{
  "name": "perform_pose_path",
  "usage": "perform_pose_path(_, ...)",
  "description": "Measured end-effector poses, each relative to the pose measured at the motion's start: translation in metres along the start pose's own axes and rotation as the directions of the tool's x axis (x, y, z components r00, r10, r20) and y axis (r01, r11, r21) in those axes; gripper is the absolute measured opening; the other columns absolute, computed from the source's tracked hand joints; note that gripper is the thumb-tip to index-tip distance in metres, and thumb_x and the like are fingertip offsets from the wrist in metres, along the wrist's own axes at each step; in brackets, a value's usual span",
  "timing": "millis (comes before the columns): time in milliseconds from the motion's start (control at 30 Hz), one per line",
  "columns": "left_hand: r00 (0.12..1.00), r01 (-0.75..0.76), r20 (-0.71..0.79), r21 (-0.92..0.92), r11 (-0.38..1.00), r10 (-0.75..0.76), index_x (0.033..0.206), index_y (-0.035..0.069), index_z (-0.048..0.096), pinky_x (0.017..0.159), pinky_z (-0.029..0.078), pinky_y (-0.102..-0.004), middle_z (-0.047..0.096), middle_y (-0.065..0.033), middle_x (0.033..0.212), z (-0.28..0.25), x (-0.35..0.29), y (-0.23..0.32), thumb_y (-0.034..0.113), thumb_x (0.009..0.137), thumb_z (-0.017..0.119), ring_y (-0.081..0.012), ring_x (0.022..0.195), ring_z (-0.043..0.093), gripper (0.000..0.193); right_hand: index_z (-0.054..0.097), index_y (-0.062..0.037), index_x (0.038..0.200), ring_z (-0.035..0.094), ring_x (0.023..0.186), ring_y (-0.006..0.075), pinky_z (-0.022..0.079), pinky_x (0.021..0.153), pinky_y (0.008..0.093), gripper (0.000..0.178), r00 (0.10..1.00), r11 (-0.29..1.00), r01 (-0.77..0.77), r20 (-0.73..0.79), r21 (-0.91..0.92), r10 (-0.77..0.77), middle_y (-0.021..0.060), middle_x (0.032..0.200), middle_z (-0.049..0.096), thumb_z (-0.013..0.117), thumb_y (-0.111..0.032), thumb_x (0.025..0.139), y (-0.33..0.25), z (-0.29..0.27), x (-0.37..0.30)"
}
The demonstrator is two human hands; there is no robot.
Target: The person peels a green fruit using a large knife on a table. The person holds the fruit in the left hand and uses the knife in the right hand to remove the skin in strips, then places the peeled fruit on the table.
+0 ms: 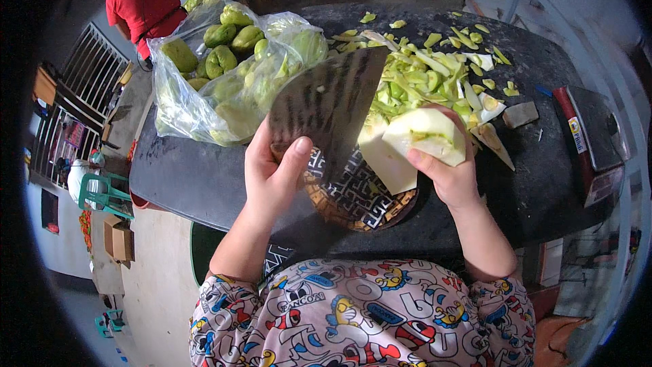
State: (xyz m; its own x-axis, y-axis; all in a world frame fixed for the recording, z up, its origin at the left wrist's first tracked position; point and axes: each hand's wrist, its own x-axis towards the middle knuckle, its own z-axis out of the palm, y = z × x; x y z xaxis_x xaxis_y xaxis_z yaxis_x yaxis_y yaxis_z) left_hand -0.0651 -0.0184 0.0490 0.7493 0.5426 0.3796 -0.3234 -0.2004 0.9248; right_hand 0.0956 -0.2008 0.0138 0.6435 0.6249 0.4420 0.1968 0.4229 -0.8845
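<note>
My left hand [275, 173] grips a wide, dark-streaked cleaver [333, 102] low on its blade, the thumb lying against it; the handle is hidden. The blade stands tilted up over a round patterned board [360, 197]. In my right hand [448, 177] is a peeled, pale chayote piece [424, 132], with a thin green line across its face. Another pale, flat-sided piece [387, 160] is just below and left of it, over the board; I cannot tell whether the same hand holds it. Behind both hands lies a heap of green peelings and cut pieces [428, 78].
A clear plastic bag [197, 119] of whole green chayotes [221, 61] sits on the dark table [183, 170] at left. A small block [520, 115] and a dark case [591, 129] are at right. A person in red [142, 0] is beyond the table's far left.
</note>
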Motion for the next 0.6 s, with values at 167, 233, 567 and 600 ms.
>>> perform_pose_path(167,0.998,0.016,0.065,-0.067,0.998,-0.011,0.094,0.001,0.054,0.052,0.035,-0.0183,0.053,0.0034,0.069,0.009,-0.004,0.009,0.016,0.092,0.057,-0.0031,0.058,0.045,0.015,0.052,-0.0012,0.114,0.055,0.101,0.0141,0.044,0.089,0.0277,0.041,0.998,0.998,0.056,0.033,-0.027,-0.055,0.0072,0.11,0.056,0.07,-0.005,0.077,0.003,0.003,-0.004)
perform_pose_path(233,0.997,0.025,0.069,-0.037,0.999,-0.022,0.095,0.0,0.055,0.053,0.035,-0.0179,0.053,0.004,0.07,0.015,-0.005,0.013,0.017,0.092,0.058,-0.0028,0.06,0.045,0.017,0.052,-0.0011,0.114,0.055,0.101,0.0142,0.043,0.089,0.0279,0.042,0.999,1.0,0.022,0.042,0.002,-0.022,0.007,0.11,0.056,0.07,-0.004,0.076,0.004,0.004,-0.007)
perform_pose_path(567,0.995,0.07,0.078,-0.077,0.995,-0.064,0.099,-0.001,0.054,0.053,0.036,-0.0189,0.053,0.0032,0.07,0.019,-0.011,0.015,0.018,0.092,0.058,-0.0029,0.06,0.045,0.021,0.048,-0.0016,0.121,0.055,0.104,0.0145,0.043,0.091,0.0287,0.049,0.991,0.998,-0.018,0.132,0.053,0.011,0.0065,0.111,0.056,0.069,0.0,0.077,0.003,0.009,-0.013)
perform_pose_path(600,0.994,0.077,0.077,-0.078,0.994,-0.071,0.099,-0.002,0.054,0.053,0.036,-0.019,0.053,0.0032,0.07,0.019,-0.012,0.015,0.018,0.092,0.057,-0.0031,0.06,0.045,0.021,0.048,-0.0016,0.121,0.055,0.103,0.0143,0.043,0.091,0.0286,0.048,0.989,0.999,-0.003,0.149,0.045,-0.004,0.0064,0.111,0.056,0.069,-0.001,0.077,0.003,0.009,-0.013)
